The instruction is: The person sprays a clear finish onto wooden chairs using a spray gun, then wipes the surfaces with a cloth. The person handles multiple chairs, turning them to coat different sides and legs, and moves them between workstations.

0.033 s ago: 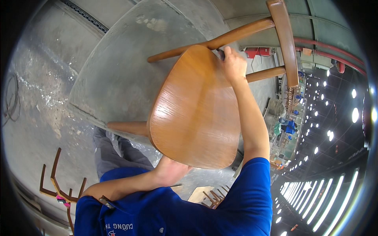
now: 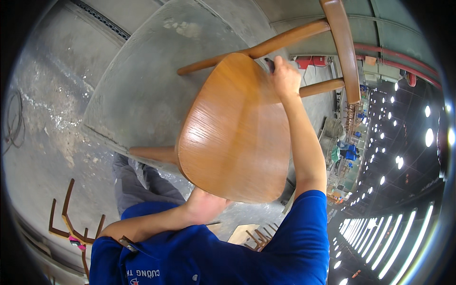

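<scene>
A brown wooden chair [image 2: 228, 142] took up the middle of the scene, its broad seat [image 2: 251, 166] turned up toward the camera and its curved backrest [image 2: 343, 47] at the far right. One front leg [image 2: 154, 153] pointed left, over a grey slab-like surface [image 2: 137, 99] that spread behind the chair on the left and far side.

The right hand [image 2: 286, 78] was at the far right edge of the seat, between the two posts that ran to the backrest. Its fingers were curled in around a small dark object [image 2: 270, 65] — only one end showed, so its kind could not be told. The right forearm ran along the right side of the seat, close to its edge.

The left hand [image 2: 205, 206] was at the near edge of the seat, with its fingers out of sight behind the wood; how far open it was, and whether it gripped the chair, could not be told.

The person wore a blue shirt [image 2: 209, 251] and grey trousers [image 2: 142, 187]. At the near left was a brown wooden frame [image 2: 66, 219] with a pink item [image 2: 75, 241] on it — and a red box [image 2: 311, 61] sat beyond the right hand.
</scene>
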Demonstrator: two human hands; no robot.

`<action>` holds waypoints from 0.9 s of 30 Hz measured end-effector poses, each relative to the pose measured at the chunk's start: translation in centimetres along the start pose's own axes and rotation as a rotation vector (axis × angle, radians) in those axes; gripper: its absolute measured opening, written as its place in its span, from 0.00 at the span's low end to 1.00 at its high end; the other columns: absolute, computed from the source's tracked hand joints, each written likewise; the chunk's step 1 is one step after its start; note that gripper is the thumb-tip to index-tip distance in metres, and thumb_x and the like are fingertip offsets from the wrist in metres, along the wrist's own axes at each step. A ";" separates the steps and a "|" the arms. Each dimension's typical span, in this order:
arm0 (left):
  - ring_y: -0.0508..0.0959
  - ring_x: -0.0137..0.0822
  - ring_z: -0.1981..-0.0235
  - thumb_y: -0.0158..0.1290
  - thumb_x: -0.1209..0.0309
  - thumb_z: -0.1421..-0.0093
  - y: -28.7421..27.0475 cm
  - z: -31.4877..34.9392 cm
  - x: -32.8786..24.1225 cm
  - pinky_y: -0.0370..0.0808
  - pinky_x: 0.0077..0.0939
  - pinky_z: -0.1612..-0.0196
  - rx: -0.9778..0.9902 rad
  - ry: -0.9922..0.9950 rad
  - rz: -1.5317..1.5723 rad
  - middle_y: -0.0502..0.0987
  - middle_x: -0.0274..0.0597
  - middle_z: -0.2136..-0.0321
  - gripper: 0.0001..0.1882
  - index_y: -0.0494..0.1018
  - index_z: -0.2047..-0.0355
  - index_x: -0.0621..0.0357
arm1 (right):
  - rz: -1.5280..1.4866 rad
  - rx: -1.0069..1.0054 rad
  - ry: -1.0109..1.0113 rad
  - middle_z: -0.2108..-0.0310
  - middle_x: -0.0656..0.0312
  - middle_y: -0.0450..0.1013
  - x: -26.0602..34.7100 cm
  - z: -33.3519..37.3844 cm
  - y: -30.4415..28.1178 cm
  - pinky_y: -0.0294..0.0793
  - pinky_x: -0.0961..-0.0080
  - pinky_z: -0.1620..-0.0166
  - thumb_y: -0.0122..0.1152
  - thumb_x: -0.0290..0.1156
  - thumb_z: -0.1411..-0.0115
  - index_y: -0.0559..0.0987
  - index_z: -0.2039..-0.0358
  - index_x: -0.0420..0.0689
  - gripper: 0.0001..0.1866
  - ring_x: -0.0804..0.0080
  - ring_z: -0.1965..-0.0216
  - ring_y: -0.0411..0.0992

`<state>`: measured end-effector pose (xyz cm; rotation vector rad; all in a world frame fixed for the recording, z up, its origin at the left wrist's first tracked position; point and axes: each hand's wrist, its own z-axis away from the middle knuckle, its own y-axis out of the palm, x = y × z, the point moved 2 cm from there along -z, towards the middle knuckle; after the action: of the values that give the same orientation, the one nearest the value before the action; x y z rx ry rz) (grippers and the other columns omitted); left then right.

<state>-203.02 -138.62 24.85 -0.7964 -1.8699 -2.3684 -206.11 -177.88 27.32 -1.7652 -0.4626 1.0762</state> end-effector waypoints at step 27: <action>0.57 0.50 0.30 0.36 0.50 0.28 7.9 -6.1 2.4 0.53 0.52 0.30 0.064 0.157 -0.230 0.58 0.47 0.30 0.33 0.57 0.31 0.57 | -0.562 0.374 1.660 0.61 0.40 0.80 10.2 60.0 -4.5 0.76 0.54 0.53 0.69 0.46 0.43 0.81 0.59 0.35 0.24 0.41 0.56 0.79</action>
<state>-204.83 -145.71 32.00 -0.3960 -2.0569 -2.3992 -249.75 -136.07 18.88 -1.4595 0.2913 -0.7608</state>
